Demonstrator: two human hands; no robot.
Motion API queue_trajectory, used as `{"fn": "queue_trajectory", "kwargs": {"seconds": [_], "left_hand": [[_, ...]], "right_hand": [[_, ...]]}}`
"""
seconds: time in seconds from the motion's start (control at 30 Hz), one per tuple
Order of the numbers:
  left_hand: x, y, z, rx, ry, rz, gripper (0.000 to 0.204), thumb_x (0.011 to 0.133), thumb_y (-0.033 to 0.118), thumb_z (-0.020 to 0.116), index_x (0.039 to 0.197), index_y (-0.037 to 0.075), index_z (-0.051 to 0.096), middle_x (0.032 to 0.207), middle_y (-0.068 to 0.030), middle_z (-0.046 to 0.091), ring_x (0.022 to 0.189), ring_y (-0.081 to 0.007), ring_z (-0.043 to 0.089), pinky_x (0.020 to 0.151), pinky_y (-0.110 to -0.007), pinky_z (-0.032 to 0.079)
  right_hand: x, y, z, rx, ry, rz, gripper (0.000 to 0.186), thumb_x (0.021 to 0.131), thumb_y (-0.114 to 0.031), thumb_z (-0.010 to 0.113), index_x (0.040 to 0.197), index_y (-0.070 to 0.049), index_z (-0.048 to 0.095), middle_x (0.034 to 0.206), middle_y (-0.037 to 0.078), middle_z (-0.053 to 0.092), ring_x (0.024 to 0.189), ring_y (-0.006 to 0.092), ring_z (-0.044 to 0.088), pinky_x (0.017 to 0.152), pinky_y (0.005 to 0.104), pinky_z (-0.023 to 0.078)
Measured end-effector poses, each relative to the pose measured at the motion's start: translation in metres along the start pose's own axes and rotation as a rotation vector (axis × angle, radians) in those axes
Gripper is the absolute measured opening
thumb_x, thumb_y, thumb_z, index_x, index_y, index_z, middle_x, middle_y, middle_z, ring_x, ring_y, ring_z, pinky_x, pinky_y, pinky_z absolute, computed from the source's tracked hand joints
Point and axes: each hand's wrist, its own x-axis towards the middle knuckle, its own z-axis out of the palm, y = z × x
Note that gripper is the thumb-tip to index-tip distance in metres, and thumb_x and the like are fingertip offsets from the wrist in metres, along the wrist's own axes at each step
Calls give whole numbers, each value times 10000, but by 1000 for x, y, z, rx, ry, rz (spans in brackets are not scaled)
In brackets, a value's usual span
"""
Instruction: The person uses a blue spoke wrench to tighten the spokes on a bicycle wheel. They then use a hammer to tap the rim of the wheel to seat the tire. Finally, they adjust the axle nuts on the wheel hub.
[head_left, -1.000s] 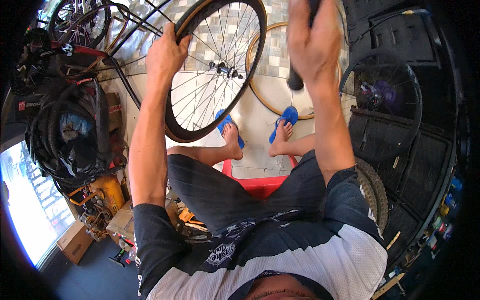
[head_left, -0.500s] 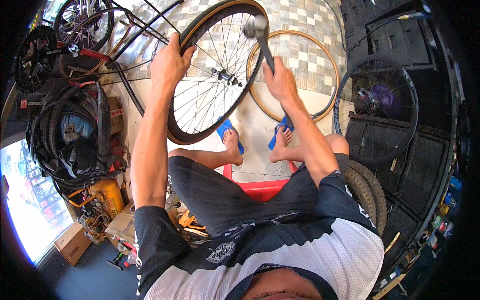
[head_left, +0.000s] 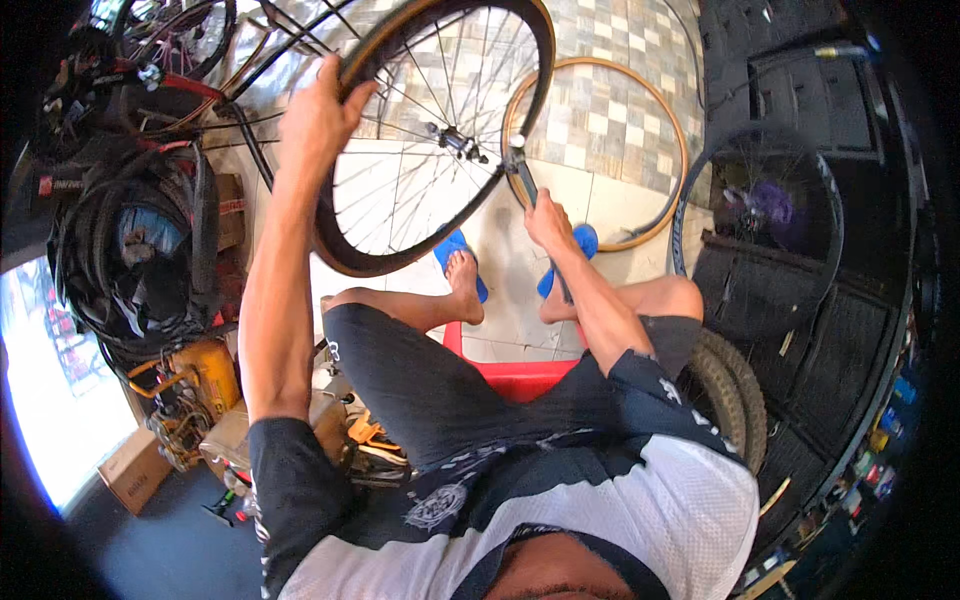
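Note:
A bicycle wheel with a black tyre (head_left: pixel 352 262) stands tilted in front of me, its spokes and black hub (head_left: pixel 458 143) facing up toward me. My left hand (head_left: pixel 318 125) grips the tyre and rim at the upper left, the thumb on the near side and the fingers mostly hidden behind. In my right hand (head_left: pixel 547 220) is a hammer (head_left: pixel 524 180), closed around its dark handle. The hammer's pale-tipped head is at the wheel's right edge; whether it touches the tyre I cannot tell.
A loose tan-edged tyre (head_left: pixel 684 150) lies on the tiled floor beyond my feet. Another wheel (head_left: pixel 832 200) leans against dark panels at right, above knobby tyres (head_left: pixel 745 400). Bicycle parts and a heap of black tyres (head_left: pixel 90 270) crowd the left, near a yellow machine (head_left: pixel 210 375).
My right hand has brought the hammer down from the wheel's upper right to its lower right edge. The wheel and my left hand have shifted slightly.

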Motion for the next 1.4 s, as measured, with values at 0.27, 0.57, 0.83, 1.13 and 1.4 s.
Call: {"fn": "queue_trajectory", "kwargs": {"seconds": [0.27,0.57,0.83,1.13,1.4], "left_hand": [[-22,-17,7,-66,-60,-45,475,952,463,721,1140,63,545,833,-271,714,843,-519,687,704,-583,518],[-34,-36,14,-41,56,40,468,958,401,754,1126,-1,583,713,-192,703,598,-291,721,590,-421,548],[-55,-59,14,-106,30,-57,451,941,392,785,1100,21,584,698,-164,692,568,-260,701,570,-389,545],[7,13,-24,20,-96,178,543,925,443,759,1236,37,575,903,-270,722,886,-480,703,747,-532,533],[-64,1,-32,-406,-200,-1,719,778,259,931,1354,17,573,1068,-193,740,979,-265,705,908,-405,550]], "right_hand": [[-13,-117,-148,275,287,-271,346,1027,-346,624,1088,-23,517,691,315,637,705,538,662,623,605,508],[-28,-147,-145,447,747,-510,372,1023,-280,646,1155,35,500,772,272,671,673,465,691,572,526,519],[-3,-54,-54,1,107,-11,362,995,-286,605,1200,-4,507,857,326,699,846,541,689,757,609,544],[-52,-82,-93,58,73,-45,380,1010,-376,620,1082,-11,542,813,318,690,810,535,684,730,606,518],[-71,-53,-75,179,65,15,373,1028,-370,593,1103,-7,549,832,319,697,828,537,686,763,601,519]]}}
